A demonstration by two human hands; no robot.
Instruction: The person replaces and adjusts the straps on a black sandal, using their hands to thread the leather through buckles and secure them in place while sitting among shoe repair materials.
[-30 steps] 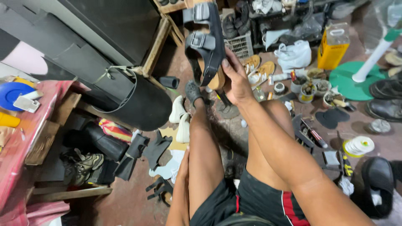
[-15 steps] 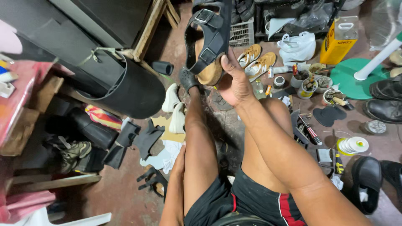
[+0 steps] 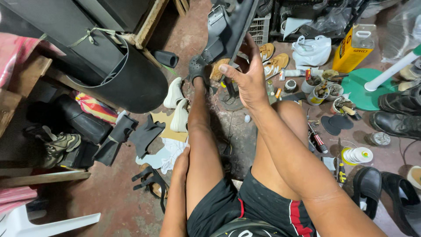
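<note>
My right hand (image 3: pixel 247 74) is raised in front of me and shut on a black strapped sandal (image 3: pixel 228 26), gripping its sole edge with the thumb on the near side. The sandal's grey buckled straps face left, and its top runs out of view. My left hand (image 3: pixel 180 160) rests flat against my left thigh and holds nothing. My left leg stretches forward, the foot in a black clog (image 3: pixel 197 68) on the floor just below the sandal.
A black rolled rubber sheet (image 3: pixel 127 74) lies at the left, with white shoe soles (image 3: pixel 175 94) and rubber scraps (image 3: pixel 144 131) beside my leg. Tins of tools (image 3: pixel 315 85), a yellow canister (image 3: pixel 355 44), a white bag (image 3: pixel 311 50), a green fan base (image 3: pixel 364 87) and black shoes (image 3: pixel 399 118) crowd the right.
My right hand has turned the sandal from flat-on to more edge-on and lifted it slightly. The view has moved in closer. My left hand stays on my thigh.
</note>
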